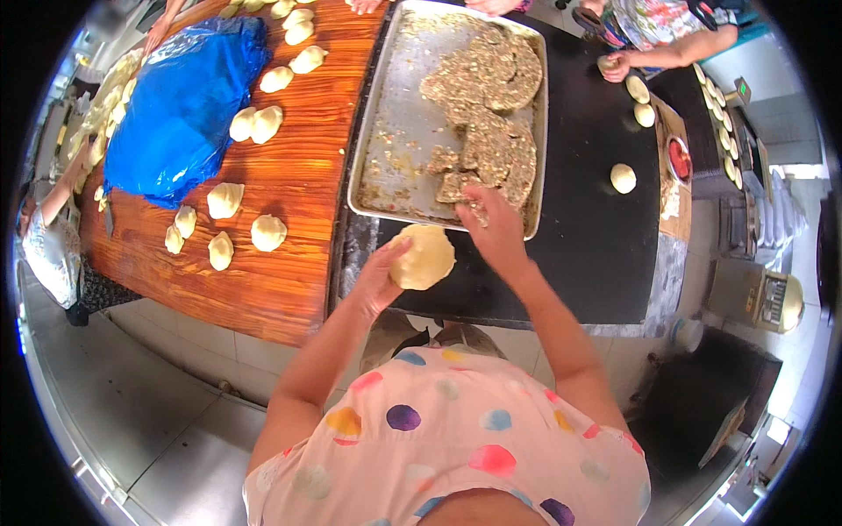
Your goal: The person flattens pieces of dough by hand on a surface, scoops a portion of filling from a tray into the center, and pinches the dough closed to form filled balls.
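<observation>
A flattened round of pale dough [423, 257] rests in my left hand [377, 279], its fingers curled under and around the left edge. My right hand [500, 235] is over the near right edge of a large metal tray [386, 114], fingers pinched together on a bit of crumbly brown filling [500, 145]. More of that filling covers the tray's right half in a thick, uneven mass. Smears and scattered crumbs mark the left half. The dough round is just in front of the tray's near rim, to the left of my right hand.
Lumps of dough [268, 232] are scattered over the wooden table [289, 298] at left, beside a blue plastic-covered heap [189, 105]. On the black tabletop [596, 245] at right sits a dough ball [623, 178]. Co-workers' hands show along the far side; one hand [617, 67] holds a small piece.
</observation>
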Available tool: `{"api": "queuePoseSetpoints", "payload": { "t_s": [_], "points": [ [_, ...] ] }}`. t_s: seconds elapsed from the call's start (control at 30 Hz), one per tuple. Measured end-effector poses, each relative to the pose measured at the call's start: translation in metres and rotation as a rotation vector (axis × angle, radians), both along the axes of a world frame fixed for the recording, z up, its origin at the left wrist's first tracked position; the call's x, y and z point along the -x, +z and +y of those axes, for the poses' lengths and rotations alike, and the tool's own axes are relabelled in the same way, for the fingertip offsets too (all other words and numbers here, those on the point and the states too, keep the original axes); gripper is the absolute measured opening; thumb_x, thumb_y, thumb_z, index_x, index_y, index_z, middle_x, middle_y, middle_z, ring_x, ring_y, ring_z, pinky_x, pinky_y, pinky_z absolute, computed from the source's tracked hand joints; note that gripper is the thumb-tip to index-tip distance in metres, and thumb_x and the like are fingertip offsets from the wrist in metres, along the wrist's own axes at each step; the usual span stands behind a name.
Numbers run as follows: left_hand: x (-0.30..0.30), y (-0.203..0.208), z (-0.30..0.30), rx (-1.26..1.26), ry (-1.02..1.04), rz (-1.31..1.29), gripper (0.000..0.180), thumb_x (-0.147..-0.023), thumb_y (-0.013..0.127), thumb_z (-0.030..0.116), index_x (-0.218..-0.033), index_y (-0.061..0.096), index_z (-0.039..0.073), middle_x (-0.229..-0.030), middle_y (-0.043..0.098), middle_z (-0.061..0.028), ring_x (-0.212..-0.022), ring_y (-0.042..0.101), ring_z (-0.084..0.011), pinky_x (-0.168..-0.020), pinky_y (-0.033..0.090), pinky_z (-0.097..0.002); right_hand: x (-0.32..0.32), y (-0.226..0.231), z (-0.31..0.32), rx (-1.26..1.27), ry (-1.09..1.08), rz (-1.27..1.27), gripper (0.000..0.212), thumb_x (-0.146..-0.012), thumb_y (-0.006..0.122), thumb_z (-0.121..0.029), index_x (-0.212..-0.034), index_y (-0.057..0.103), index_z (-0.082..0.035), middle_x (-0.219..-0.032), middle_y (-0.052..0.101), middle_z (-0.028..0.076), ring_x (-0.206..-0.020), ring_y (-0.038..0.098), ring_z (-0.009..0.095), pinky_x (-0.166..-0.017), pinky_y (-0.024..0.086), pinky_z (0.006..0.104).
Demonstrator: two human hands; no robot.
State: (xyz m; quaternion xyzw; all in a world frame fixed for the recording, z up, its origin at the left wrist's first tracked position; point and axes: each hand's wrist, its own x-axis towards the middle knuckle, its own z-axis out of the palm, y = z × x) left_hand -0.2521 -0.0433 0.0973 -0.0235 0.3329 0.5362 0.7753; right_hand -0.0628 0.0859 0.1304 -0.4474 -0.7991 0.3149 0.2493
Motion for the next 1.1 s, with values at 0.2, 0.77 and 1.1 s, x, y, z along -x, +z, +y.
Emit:
{"api": "queuePoseSetpoints", "payload": {
  "t_s": [0.2, 0.77, 1.1],
  "points": [
    [0.065, 0.006, -0.026, 0.013, 0.195, -0.082, 0.054, -0.093, 0.063, 0.029, -0.138, 0.045, 0.006, -0.133, 0.055, -0.0135, -0.123, 0.055, -0.0272, -0.103, 0.046, -0.0447, 0.094, -0.069, 0.094, -0.384, 0.313, -0.566, 0.058, -0.074, 0.076, -0.026, -0.126, 0.056, -0.01, -0.126, 0.057, 0.017, -0.106, 0.061, 0.035, -0.087, 0.052, 0.0447],
    [0.085, -0.013, 0.088, -0.138, 0.269, -0.34, 0.04, -0.099, 0.054, 0.038, -0.124, 0.056, 0.007, -0.121, 0.063, -0.0089, -0.111, 0.062, -0.0223, -0.095, 0.051, -0.0401, 0.138, 0.005, 0.017, -0.27, 0.258, -0.04, 0.064, -0.085, 0.068, -0.044, -0.135, 0.051, -0.008, -0.136, 0.05, 0.016, -0.124, 0.049, 0.037, -0.102, 0.042, 0.0437],
    [0.031, 0.026, 0.111, -0.063, 0.194, -0.119, 0.048, -0.094, 0.061, 0.044, -0.127, 0.055, 0.009, -0.124, 0.062, -0.0077, -0.115, 0.06, -0.0236, -0.1, 0.049, -0.0438, 0.091, 0.0, 0.009, 0.401, -0.279, 0.784, 0.065, -0.101, 0.042, -0.047, -0.144, 0.037, 0.001, -0.149, 0.038, 0.014, -0.139, 0.035, 0.026, -0.115, 0.025, 0.0377]
  ]
}}
